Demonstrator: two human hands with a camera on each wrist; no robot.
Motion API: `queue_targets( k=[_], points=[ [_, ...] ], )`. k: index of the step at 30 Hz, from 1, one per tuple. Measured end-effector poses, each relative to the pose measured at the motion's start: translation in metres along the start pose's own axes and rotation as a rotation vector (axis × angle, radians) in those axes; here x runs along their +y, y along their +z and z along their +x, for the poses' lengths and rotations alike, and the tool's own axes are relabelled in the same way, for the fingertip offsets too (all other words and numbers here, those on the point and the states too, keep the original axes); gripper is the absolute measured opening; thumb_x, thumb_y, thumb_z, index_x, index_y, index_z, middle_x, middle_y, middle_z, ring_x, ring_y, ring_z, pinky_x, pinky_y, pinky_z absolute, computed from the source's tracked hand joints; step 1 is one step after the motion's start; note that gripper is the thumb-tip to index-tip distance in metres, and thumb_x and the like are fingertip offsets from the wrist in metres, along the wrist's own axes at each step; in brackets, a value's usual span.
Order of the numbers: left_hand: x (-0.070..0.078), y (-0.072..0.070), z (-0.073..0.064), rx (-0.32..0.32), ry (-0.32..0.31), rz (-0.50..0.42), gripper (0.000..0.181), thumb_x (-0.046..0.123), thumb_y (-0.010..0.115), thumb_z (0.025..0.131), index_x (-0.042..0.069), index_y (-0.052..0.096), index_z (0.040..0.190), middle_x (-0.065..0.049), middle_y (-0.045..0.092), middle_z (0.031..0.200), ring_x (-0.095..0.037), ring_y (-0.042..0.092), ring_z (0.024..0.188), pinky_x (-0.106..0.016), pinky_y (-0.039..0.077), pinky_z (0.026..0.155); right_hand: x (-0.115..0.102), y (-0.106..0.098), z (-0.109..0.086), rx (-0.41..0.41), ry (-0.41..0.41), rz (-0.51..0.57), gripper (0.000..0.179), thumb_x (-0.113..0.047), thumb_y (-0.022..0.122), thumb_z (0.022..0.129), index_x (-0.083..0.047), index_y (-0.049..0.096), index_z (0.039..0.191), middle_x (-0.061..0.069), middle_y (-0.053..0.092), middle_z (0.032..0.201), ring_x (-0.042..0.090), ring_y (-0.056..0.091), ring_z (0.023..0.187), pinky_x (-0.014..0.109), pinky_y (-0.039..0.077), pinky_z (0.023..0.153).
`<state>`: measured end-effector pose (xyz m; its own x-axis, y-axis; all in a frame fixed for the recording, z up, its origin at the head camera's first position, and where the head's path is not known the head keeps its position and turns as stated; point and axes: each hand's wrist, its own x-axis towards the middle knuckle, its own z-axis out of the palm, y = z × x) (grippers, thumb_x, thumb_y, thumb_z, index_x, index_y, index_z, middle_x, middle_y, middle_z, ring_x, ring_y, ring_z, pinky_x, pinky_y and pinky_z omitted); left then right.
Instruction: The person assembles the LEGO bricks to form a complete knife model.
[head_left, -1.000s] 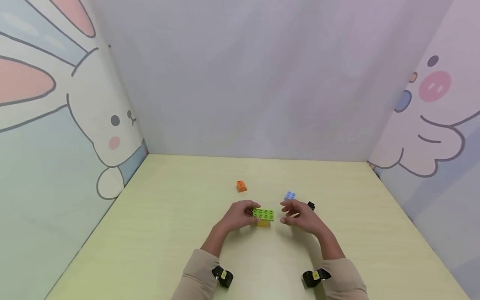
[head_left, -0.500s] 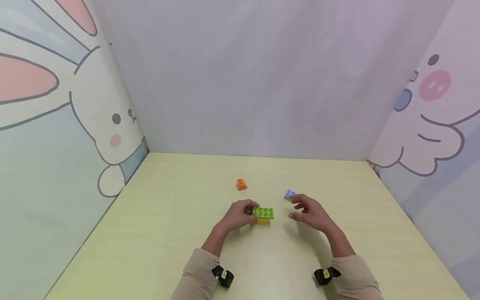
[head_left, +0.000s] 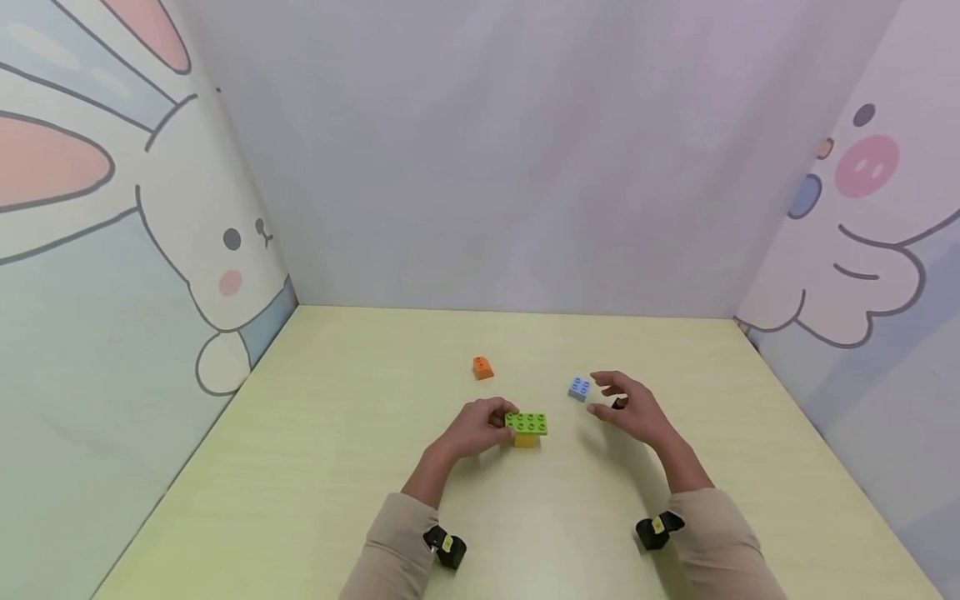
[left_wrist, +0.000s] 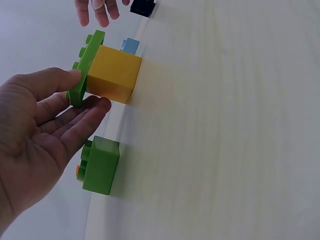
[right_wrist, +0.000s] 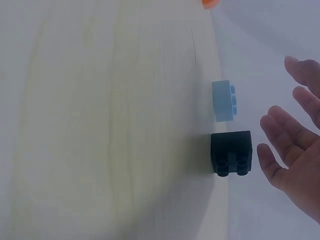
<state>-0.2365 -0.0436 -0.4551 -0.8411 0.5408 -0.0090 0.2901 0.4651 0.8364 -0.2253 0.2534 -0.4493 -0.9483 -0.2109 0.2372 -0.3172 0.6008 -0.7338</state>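
My left hand (head_left: 475,429) pinches the flat lime-green studded plastic plate (head_left: 527,424) on the yellow plastic cube (left_wrist: 113,73); I'd say light, rigid, slick, so grip its edges; right hand (head_left: 634,406) has fingers spread, hovering over the small black plastic brick (right_wrist: 230,152).

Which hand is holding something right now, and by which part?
The left hand pinches the flat lime-green studded plate at its near end; the plate sits on the yellow cube brick. The right hand holds nothing, open beside the black brick.

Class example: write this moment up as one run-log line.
left hand: holds lime plate on yellow block | right hand: open, near black brick and blue brick | orange brick: apart
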Motion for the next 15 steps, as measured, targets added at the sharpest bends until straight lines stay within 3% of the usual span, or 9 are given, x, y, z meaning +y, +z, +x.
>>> queue_targets(
  k=[15],
  points=[
    [-0.001,0.003,0.000,0.017,-0.007,-0.028,0.027,0.007,0.068,0.083,0.006,0.063,0.110,-0.002,0.062,0.095,-0.012,0.058,0.084,-0.027,0.048,0.072,0.014,-0.003,0.017,-0.017,0.018,-0.037,0.049,-0.017,0.071,0.083,0.000,0.053,0.126,0.023,0.055,0.117,0.039,0.054,0.103,0.054,0.042,0.082]
  ],
)
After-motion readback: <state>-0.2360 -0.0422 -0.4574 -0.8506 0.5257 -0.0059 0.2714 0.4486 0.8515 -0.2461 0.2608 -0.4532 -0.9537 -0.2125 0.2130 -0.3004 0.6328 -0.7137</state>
